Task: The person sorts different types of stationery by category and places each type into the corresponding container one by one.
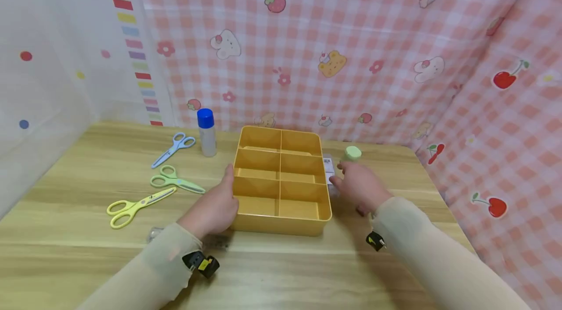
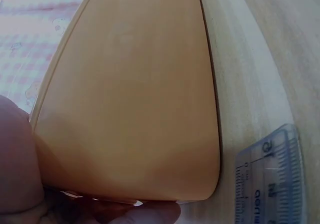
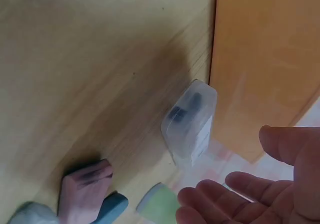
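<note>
A yellow-orange divided organizer box (image 1: pixel 280 224) with several compartments sits mid-table. My left hand (image 1: pixel 215 207) touches its left side near the front corner; in the left wrist view the thumb (image 2: pixel 17 159) is by the rim and the fingers are mostly hidden. Right of the box, my right hand (image 1: pixel 360 183) has loosely spread fingers holding nothing. Near it, a clear plastic case (image 3: pixel 187 121) with a white label and dark contents stands against the box's right wall. A clear ruler (image 2: pixel 270 179) lies in front of the left hand, partly under that arm in the head view.
On the left lie blue scissors (image 1: pixel 173 150), green scissors (image 1: pixel 175 181) and yellow scissors (image 1: pixel 138 207). A blue-capped bottle (image 1: pixel 207 134) stands behind them. At right are a pale green item (image 1: pixel 352 154), a pink block (image 3: pixel 82 194) and a teal piece (image 3: pixel 112 206). Curtains line the back.
</note>
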The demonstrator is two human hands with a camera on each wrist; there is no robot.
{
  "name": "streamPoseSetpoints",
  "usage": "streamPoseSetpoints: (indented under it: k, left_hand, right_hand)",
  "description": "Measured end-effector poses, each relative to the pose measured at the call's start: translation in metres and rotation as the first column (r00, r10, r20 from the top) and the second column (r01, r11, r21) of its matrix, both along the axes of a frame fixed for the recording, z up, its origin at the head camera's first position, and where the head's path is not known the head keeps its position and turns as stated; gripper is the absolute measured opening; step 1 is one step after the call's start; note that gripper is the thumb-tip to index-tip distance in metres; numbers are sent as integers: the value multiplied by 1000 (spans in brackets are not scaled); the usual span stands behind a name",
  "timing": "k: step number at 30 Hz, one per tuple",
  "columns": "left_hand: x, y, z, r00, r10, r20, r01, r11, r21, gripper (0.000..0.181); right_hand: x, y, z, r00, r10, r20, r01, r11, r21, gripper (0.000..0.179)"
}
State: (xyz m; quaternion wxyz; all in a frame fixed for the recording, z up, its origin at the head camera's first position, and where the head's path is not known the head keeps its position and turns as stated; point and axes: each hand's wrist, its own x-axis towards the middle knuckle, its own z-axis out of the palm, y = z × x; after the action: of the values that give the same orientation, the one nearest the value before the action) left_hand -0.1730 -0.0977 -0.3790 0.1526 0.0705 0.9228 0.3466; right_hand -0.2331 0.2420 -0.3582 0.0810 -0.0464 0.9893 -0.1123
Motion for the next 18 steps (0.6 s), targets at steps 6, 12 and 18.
streamPoseSetpoints:
  k: [6, 12, 18]
  left_hand:
    - [2, 0, -2, 1000, -14, -4, 14, 1000, -22, 84]
    - [3, -2, -4, 1000, -17, -6, 17, 999, -39, 83]
    - [2, 2, -3, 999, -34, -28, 33, 999, -40, 83]
  right_hand:
    - [-12, -6, -4, 999, -24, 46, 24, 1000, -3, 61]
    - [-24, -12, -11, 998, -29, 61, 29, 1000, 3, 57]
    - [-32, -8, -19, 1000, -15, 26, 14, 999, 39, 39]
